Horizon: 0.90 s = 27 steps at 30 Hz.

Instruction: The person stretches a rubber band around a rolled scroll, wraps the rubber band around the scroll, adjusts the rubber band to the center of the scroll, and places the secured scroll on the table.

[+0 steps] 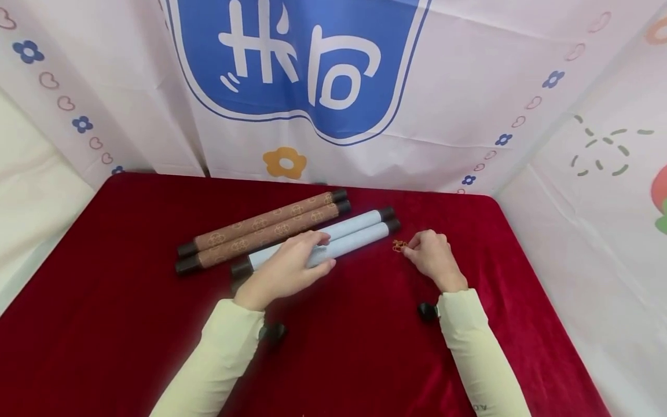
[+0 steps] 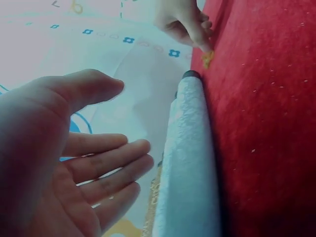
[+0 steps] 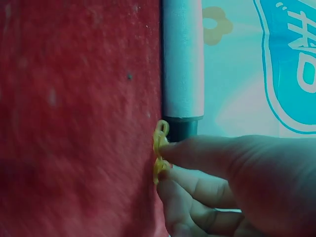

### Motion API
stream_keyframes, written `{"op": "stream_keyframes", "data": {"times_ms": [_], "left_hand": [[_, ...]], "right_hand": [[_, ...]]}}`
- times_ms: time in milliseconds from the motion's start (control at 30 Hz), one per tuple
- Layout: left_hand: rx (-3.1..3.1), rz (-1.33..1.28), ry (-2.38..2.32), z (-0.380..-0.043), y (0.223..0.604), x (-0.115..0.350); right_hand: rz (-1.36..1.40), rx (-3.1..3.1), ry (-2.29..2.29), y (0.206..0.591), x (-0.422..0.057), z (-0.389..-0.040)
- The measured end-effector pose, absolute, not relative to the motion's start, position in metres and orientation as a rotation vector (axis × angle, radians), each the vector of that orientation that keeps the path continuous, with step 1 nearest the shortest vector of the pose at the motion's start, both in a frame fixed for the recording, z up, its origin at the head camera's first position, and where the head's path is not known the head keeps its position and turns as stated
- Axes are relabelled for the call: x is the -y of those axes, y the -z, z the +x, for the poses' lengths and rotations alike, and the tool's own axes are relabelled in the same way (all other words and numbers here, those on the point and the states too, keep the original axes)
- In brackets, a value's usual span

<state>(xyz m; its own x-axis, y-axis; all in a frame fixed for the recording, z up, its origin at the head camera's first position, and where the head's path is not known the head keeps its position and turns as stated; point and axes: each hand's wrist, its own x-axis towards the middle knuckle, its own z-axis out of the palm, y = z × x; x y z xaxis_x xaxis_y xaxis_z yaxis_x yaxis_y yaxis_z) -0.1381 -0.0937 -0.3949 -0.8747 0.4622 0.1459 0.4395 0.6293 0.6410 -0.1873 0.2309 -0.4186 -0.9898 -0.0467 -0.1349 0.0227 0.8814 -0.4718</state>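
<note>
Two light blue scrolls (image 1: 359,236) with black end knobs lie side by side on the red cloth. Above them hovers my left hand (image 1: 289,266), thumb and fingers spread; the left wrist view shows the palm apart from the blue roll (image 2: 190,148). Just past the scrolls' right end, my right hand (image 1: 434,259) pinches small yellow loops, which look like rubber bands (image 1: 399,245), at the cloth. Thumb and fingertips meet at these bands (image 3: 160,140) in the right wrist view. How many bands are gripped is hidden.
Behind the blue pair lie two brown patterned scrolls (image 1: 271,233) with black knobs. A red velvet cloth (image 1: 344,359) covers the table. Printed white curtains (image 1: 448,116) stand close behind and at both sides.
</note>
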Motion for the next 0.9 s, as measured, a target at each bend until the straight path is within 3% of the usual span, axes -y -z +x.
{"op": "stream_keyframes", "data": {"times_ms": [900], "left_hand": [[-2.792, 0.864, -1.02, -0.1355, 0.3989, 0.0866]], "right_hand": [[0.197, -2.808, 0.881, 0.4262, -0.2292, -0.1906]]}}
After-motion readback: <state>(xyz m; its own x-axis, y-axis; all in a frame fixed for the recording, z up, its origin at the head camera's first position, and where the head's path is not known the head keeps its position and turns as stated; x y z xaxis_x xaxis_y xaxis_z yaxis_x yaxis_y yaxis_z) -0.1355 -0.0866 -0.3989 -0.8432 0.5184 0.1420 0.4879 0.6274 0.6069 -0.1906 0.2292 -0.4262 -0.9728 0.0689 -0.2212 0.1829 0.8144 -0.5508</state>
